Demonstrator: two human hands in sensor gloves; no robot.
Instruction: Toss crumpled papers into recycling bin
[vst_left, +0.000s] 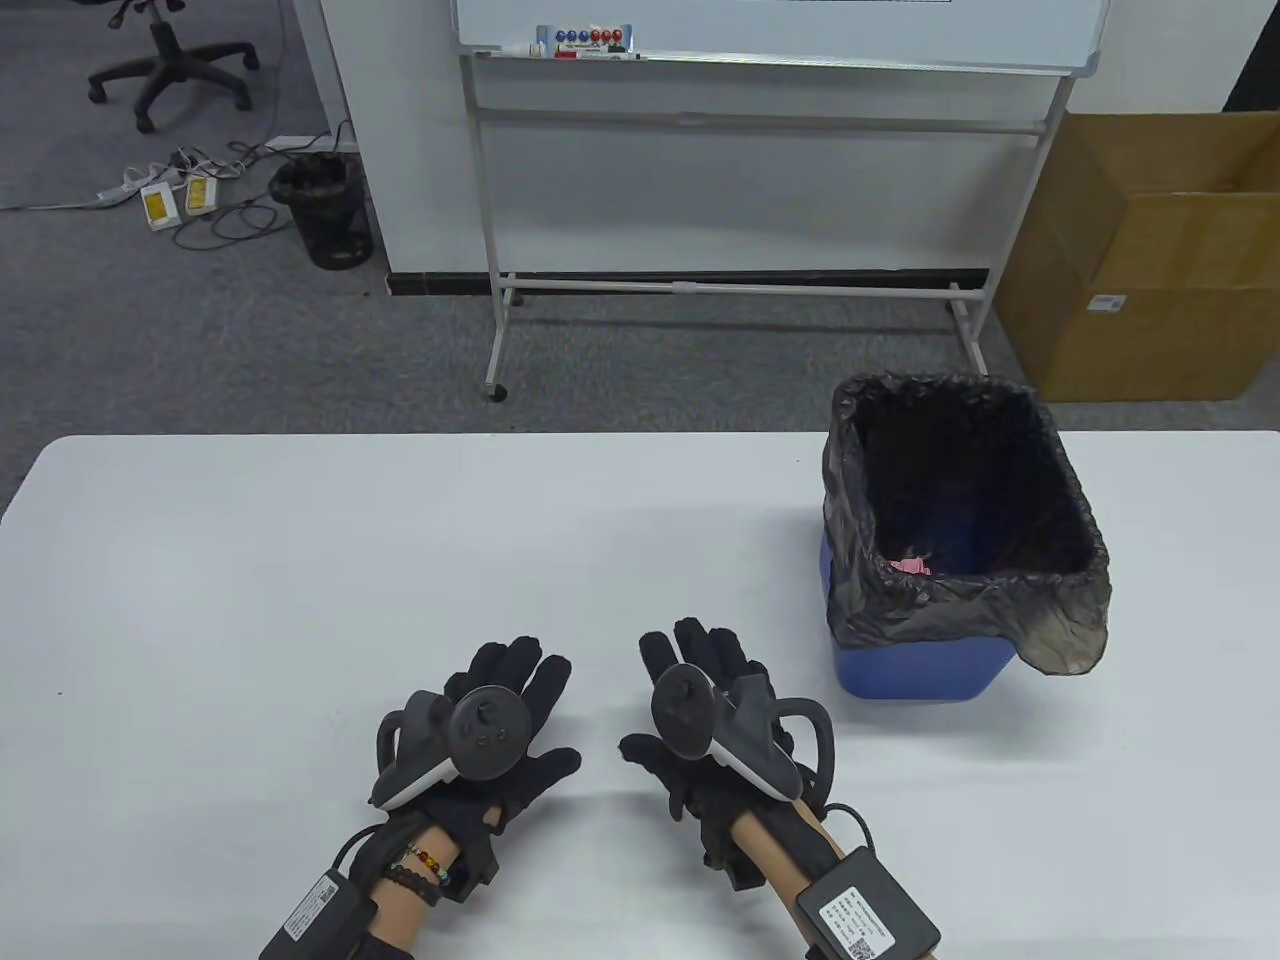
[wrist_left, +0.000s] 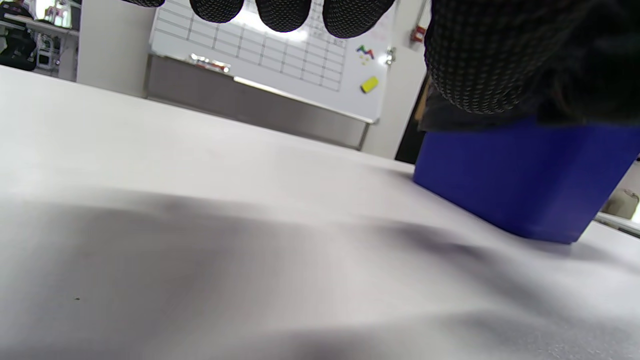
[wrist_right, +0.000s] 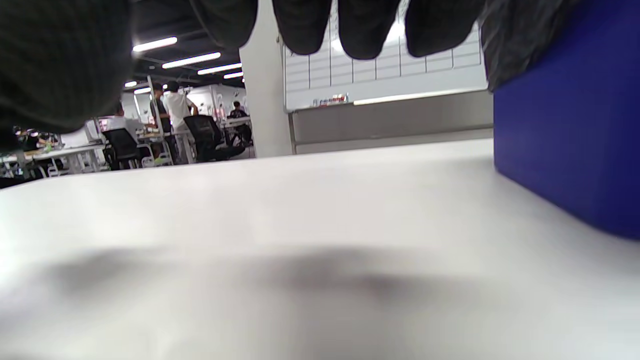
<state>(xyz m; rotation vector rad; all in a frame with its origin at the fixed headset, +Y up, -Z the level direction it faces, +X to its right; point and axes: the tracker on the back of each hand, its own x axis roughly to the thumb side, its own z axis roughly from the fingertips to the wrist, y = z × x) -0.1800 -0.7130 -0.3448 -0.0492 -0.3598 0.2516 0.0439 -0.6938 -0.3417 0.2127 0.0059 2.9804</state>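
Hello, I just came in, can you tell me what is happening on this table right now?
A person in black sensor gloves has both hands over the white table, holding nothing. The left hand and right hand are side by side, fingers spread, palms down. To their right stands a blue recycling bin with a black liner; something pink lies inside it. No crumpled paper shows on the table, so the tossing looks finished.

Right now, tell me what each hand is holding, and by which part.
Nothing is held. The left hand and the right hand lie open, fingers spread, over the bare table, beside the blue bin.
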